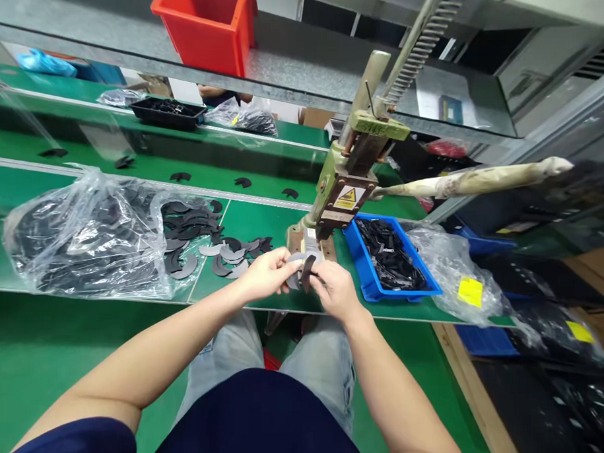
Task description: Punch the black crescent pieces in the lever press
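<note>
Both hands meet in front of the base of a green hand press (350, 178). My left hand (268, 275) pinches a grey crescent-shaped plastic piece (293, 279) at its left side. A dark curved strip (308, 271) sits between the fingers of my right hand (335, 286), close against the grey piece. Whether the two parts are joined I cannot tell; the fingers partly cover them. Left of my left hand lies a loose pile of grey and black crescent pieces (232, 254). To the right of the press, a blue bin (366, 277) holds many small black parts (389, 253).
The press's long handle (479, 180) juts out to the right. A clear plastic bag (89, 240) spills crescents on the left. Behind runs a green belt (205, 167) carrying several black pieces. A red bin (209, 35) stands on the shelf above. A person's arms (223, 96) show beyond.
</note>
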`<state>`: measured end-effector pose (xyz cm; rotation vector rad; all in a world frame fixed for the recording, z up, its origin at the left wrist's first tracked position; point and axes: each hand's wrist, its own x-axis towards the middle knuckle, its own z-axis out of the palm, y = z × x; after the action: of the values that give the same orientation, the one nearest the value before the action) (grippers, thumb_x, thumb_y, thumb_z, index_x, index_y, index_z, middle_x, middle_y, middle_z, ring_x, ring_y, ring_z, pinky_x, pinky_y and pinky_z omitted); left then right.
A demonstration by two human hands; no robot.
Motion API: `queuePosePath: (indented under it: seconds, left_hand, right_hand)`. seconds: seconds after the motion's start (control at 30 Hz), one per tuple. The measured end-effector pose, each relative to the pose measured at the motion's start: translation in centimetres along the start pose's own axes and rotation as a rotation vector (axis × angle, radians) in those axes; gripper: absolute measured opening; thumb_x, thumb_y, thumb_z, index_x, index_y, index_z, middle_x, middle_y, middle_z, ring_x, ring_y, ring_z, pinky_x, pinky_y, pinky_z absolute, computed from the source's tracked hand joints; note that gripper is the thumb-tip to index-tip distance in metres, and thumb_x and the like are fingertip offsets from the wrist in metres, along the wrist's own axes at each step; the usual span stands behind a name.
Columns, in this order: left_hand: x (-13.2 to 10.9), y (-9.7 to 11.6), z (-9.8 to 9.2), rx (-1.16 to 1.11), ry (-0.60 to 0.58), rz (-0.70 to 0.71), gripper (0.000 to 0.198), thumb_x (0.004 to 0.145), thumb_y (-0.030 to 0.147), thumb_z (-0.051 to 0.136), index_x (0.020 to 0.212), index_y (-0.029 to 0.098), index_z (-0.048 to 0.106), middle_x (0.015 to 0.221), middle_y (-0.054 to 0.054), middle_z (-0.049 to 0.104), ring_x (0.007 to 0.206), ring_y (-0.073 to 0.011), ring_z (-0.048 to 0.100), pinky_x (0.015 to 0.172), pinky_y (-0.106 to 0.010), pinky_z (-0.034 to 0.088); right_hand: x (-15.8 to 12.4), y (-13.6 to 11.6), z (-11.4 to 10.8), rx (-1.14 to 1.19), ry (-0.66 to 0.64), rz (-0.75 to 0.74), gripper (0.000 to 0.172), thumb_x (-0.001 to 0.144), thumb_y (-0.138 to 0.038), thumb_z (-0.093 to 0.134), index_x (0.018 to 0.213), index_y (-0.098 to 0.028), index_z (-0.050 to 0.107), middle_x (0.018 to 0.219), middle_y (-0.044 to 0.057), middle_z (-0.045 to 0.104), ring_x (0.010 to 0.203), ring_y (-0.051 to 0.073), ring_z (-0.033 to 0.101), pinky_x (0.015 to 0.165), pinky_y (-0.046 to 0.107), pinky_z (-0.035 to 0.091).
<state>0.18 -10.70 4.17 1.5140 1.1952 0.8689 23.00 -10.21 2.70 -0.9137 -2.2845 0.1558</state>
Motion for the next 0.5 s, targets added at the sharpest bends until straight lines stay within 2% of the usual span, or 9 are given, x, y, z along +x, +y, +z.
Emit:
queuePosePath:
  seconds: [0.07, 0.1, 0.17, 0.23, 0.33, 0.43, 0.5]
  left_hand:
    - [-0.4, 0.4, -0.2, 0.19, 0.168, 0.172, 0.035, 0.095, 0.058, 0.066, 0.098, 0.023, 0.06, 0.091, -0.003, 0.069, 0.079, -0.0163, 0.066, 0.073, -0.029, 0.053]
    - [-0.6, 0.7, -0.2, 0.276, 0.207, 0.26, 0.032, 0.094, 0.054, 0.068, 0.099, 0.023, 0.062, 0.097, -0.004, 0.068, 0.086, -0.0177, 0.064, 0.081, -0.031, 0.053]
    - [-0.7, 1.1, -0.2, 0.385, 0.167, 0.368, 0.029, 0.095, 0.051, 0.067, 0.089, 0.023, 0.063, 0.094, -0.004, 0.065, 0.091, -0.0198, 0.061, 0.086, -0.033, 0.05]
    - [-0.4, 1.1, 0.2, 0.388, 0.082, 0.355, 0.036, 0.098, 0.049, 0.063, 0.074, 0.022, 0.057, 0.082, -0.003, 0.059, 0.083, -0.0192, 0.056, 0.079, -0.032, 0.047]
    - [0.3, 0.4, 0.8, 0.243, -0.014, 0.195, 0.043, 0.098, 0.049, 0.06, 0.067, 0.022, 0.049, 0.071, 0.001, 0.05, 0.067, -0.0154, 0.047, 0.063, -0.029, 0.039]
    - [0.7, -0.3, 1.4, 0.045, -0.087, 0.116, 0.042, 0.093, 0.053, 0.066, 0.072, 0.022, 0.049, 0.068, 0.004, 0.049, 0.063, -0.0131, 0.045, 0.059, -0.026, 0.037]
    - [0.7, -0.4, 1.7, -0.095, -0.095, 0.134, 0.036, 0.089, 0.053, 0.074, 0.084, 0.022, 0.055, 0.08, 0.002, 0.059, 0.071, -0.0132, 0.054, 0.065, -0.025, 0.044]
  right_hand:
    - [0.1, 0.0, -0.2, -0.051, 0.0, -0.026, 0.019, 0.104, -0.032, 0.053, 0.097, -0.021, 0.066, 0.084, 0.004, 0.068, 0.078, 0.016, 0.059, 0.074, 0.034, 0.044]
    - [0.1, 0.0, -0.2, -0.075, 0.002, -0.039, 0.02, 0.104, -0.033, 0.052, 0.094, -0.021, 0.065, 0.082, 0.004, 0.067, 0.077, 0.016, 0.056, 0.073, 0.034, 0.042]
    - [0.0, 0.0, -0.3, -0.118, 0.004, -0.069, 0.022, 0.105, -0.034, 0.052, 0.089, -0.021, 0.062, 0.08, 0.004, 0.064, 0.075, 0.016, 0.053, 0.072, 0.033, 0.037]
    - [-0.1, -0.1, -0.3, -0.152, 0.002, -0.107, 0.023, 0.104, -0.033, 0.052, 0.086, -0.02, 0.06, 0.077, 0.004, 0.062, 0.073, 0.016, 0.05, 0.07, 0.034, 0.034]
    - [-0.4, -0.4, -0.7, -0.187, -0.011, -0.174, 0.02, 0.103, -0.03, 0.053, 0.087, -0.02, 0.06, 0.075, 0.003, 0.061, 0.071, 0.016, 0.048, 0.069, 0.034, 0.033]
    - [-1.1, -0.4, -1.5, -0.205, -0.009, -0.214, 0.014, 0.102, -0.028, 0.055, 0.095, -0.019, 0.063, 0.076, 0.003, 0.062, 0.071, 0.016, 0.049, 0.069, 0.033, 0.034]
    - [-1.6, -0.2, -2.2, -0.211, 0.005, -0.22, 0.013, 0.102, -0.027, 0.056, 0.104, -0.018, 0.065, 0.078, 0.003, 0.064, 0.072, 0.016, 0.051, 0.069, 0.033, 0.036]
